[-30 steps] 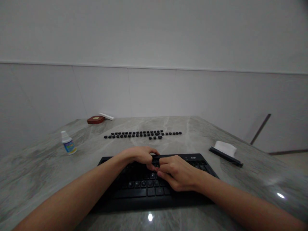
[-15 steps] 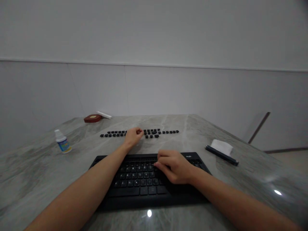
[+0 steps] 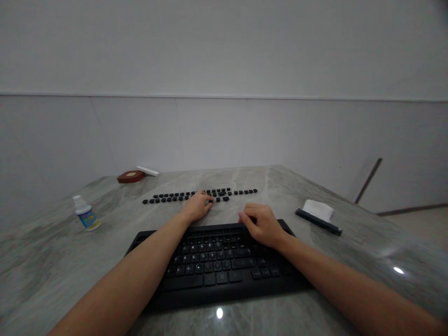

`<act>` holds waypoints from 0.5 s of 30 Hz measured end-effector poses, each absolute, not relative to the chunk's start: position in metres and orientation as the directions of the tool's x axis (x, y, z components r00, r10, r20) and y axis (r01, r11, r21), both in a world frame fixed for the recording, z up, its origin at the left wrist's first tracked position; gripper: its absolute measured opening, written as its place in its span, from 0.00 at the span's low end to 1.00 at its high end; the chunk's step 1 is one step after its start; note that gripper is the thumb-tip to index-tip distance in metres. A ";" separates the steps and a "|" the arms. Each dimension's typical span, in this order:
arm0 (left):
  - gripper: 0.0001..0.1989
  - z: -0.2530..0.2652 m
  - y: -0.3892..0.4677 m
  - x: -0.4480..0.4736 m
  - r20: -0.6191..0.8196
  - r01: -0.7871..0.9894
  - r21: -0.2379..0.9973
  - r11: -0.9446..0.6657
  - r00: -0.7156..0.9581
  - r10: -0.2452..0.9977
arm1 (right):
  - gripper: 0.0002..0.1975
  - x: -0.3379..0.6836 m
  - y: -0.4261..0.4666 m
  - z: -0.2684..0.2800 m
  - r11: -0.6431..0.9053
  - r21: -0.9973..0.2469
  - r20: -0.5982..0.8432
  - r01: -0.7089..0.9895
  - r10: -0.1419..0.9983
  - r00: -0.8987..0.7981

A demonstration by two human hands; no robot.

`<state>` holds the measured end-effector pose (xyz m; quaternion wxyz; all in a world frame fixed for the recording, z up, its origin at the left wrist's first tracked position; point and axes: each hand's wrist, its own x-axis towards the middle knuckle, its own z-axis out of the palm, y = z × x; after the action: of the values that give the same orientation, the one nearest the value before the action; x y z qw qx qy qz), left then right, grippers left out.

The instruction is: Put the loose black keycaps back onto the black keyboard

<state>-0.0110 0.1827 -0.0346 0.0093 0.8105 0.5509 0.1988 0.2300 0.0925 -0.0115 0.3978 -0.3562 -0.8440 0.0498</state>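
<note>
A black keyboard (image 3: 224,294) lies before me, with small domed tops showing over much of its middle and flat keys along the lower and right parts. Beyond it, loose black keycaps (image 3: 168,199) stand in rows on the table. My left hand (image 3: 196,206) reaches over the keyboard to the front row, its fingertips among the keycaps and its thumb apart from the forward finger. One dark keycap sits right by that thumb. Above the keyboard's upper right part, my right hand (image 3: 261,225) is closed, thumb against curled fingers; anything inside is hidden.
A white bottle (image 3: 87,215) with a blue label stands at the left. Toward the back left are a reddish-brown box (image 3: 131,177) and a white strip (image 3: 147,171). A dark stick-like item (image 3: 318,221) and a white tissue-like piece (image 3: 319,209) lie at the right.
My left hand has come down nearer the front row of keycaps, its fingers less curled. My right hand has moved up and right, uncovering keys. The view has shifted slightly.
</note>
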 end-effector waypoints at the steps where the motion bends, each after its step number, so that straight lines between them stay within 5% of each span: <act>1: 0.11 -0.034 0.184 -0.013 0.312 0.883 0.229 -0.410 0.332 0.890 | 0.18 0.230 0.092 -0.011 0.741 -0.365 0.635 0.563 0.641 -0.432; 12: 0.05 -0.003 0.132 0.013 0.405 0.786 0.226 -0.576 0.461 0.789 | 0.16 0.229 0.098 -0.012 0.597 -0.432 0.558 0.676 0.766 -0.320; 15: 0.11 -0.004 0.100 0.013 0.536 0.650 0.272 -0.710 0.510 0.673 | 0.12 0.224 0.092 -0.011 0.589 -0.490 0.484 0.642 0.797 -0.361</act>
<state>0.0129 0.0998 -0.0042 0.0177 0.8688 0.3807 0.3163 0.2239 0.0920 -0.0109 0.3545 -0.4401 -0.8177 0.1091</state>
